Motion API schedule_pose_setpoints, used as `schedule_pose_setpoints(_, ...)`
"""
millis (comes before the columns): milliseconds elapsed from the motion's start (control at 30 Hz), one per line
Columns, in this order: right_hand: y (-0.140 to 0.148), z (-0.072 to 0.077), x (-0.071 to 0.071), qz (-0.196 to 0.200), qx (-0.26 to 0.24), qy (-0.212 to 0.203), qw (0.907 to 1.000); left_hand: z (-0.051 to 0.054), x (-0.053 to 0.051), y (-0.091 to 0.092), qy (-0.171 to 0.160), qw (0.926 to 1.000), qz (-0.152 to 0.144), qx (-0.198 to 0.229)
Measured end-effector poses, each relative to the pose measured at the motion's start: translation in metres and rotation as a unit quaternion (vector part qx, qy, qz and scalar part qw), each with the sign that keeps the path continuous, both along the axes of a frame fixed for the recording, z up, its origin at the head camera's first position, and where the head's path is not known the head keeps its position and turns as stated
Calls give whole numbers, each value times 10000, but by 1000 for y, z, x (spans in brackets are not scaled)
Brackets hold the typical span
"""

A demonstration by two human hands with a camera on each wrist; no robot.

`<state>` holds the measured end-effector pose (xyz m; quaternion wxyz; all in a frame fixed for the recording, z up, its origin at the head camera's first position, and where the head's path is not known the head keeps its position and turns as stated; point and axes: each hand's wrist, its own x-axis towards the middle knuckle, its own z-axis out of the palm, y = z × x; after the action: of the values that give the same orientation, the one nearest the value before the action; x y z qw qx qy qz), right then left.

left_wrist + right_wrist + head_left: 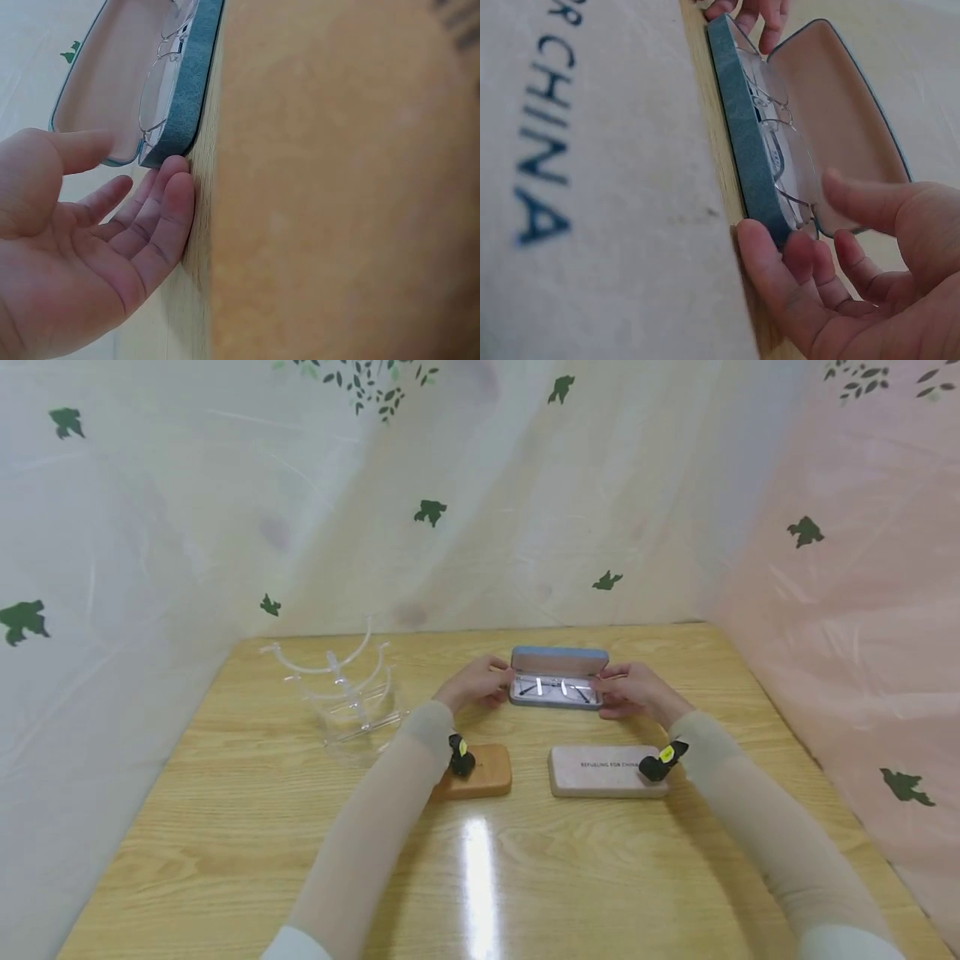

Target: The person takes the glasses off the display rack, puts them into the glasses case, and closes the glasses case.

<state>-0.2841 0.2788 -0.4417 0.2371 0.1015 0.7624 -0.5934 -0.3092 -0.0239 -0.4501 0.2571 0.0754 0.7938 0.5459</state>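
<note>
A blue-green glasses case (555, 703) lies with its lid (558, 660) raised, towards the back of the table. Inside, on a pale lining, rests a pair of thin-rimmed glasses (555, 683) with clear lenses. My left hand (480, 682) is at the case's left end; in the left wrist view its fingertips (177, 191) touch the lower corner, thumb apart from them. At the other end is my right hand (633, 688). The right wrist view shows those fingertips (759, 236) against the case (742, 127), with the thumb raised near the glasses.
An orange-brown case (487, 770) lies closed beneath my left wrist. A closed pale case with lettering (600, 772) is by my right wrist. To the left stands a clear tiered display rack (352, 693). Fabric walls with green leaf shapes enclose the wooden table (555, 860).
</note>
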Motion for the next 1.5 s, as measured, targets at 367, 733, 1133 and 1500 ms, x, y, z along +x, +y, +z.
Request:
schedule_pose_setpoints(367, 12, 7, -5, 538, -753, -15, 9957, 13, 4, -1, -646, 9966, 161, 475)
schedule_pose_setpoints(733, 4, 5, -9, -54, -954, -193, 9952, 16, 1, 1, -925, 9946, 281, 387)
schedule_pose_setpoints(1133, 19, -22, -22, -31, -1018, -424, 9939, 14, 7, 2, -1064, 9934, 236, 355)
schedule_pose_setpoints(1500, 10, -3, -5, 300, -1084, -299, 9932, 17, 9, 6, -1076, 9929, 224, 458)
